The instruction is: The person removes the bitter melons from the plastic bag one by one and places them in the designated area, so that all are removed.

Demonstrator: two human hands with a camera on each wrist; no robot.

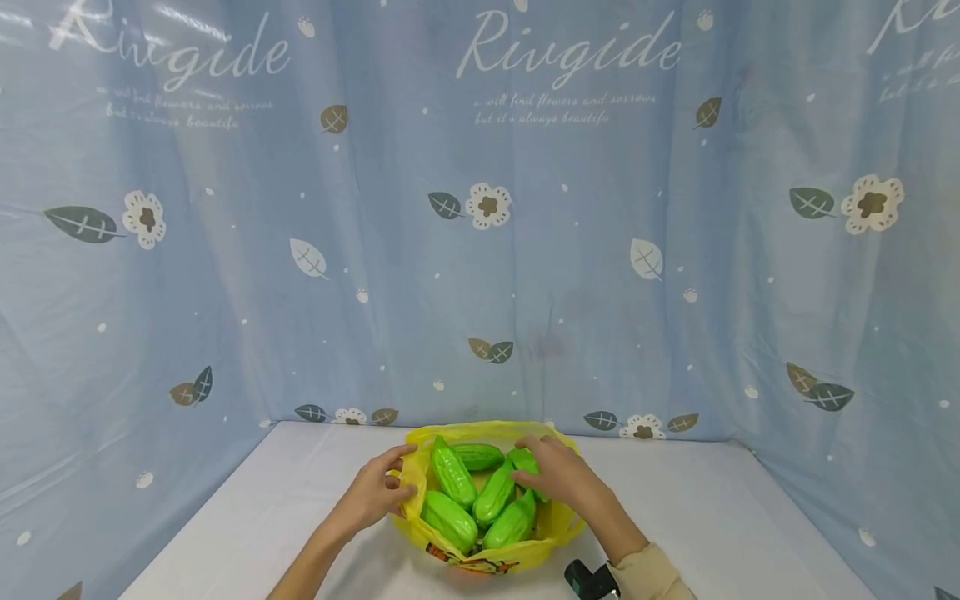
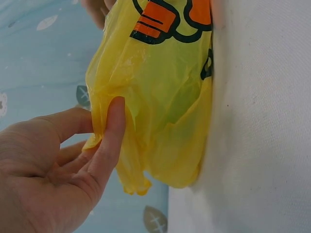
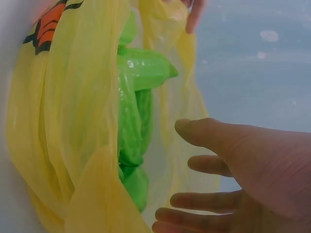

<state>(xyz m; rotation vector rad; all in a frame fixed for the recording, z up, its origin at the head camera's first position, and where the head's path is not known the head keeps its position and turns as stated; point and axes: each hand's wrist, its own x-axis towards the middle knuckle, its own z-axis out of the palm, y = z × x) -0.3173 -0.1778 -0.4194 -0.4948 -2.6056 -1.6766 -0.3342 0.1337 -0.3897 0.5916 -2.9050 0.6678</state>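
Note:
A yellow plastic bag point(image 1: 551, 546) sits on the table with its mouth spread wide. Inside lie several glossy green, cucumber-like vegetables point(image 1: 453, 473), some with pointed ends. At the bag's left rim my left hand point(image 1: 375, 490) pinches the plastic; the left wrist view shows a fold of the bag point(image 2: 160, 102) between the fingers and thumb of that hand point(image 2: 53, 165). My right hand point(image 1: 558, 473) hovers over the right side of the mouth, near a green vegetable point(image 3: 146, 69). In the right wrist view this hand point(image 3: 248, 179) has its fingers extended and apart, holding nothing.
The bag rests on a white table point(image 1: 667, 500) in front of a blue printed curtain point(image 1: 570, 275) that hangs behind and on both sides. A black device point(image 1: 588, 579) is strapped at the right wrist, beside a beige sleeve point(image 1: 652, 573).

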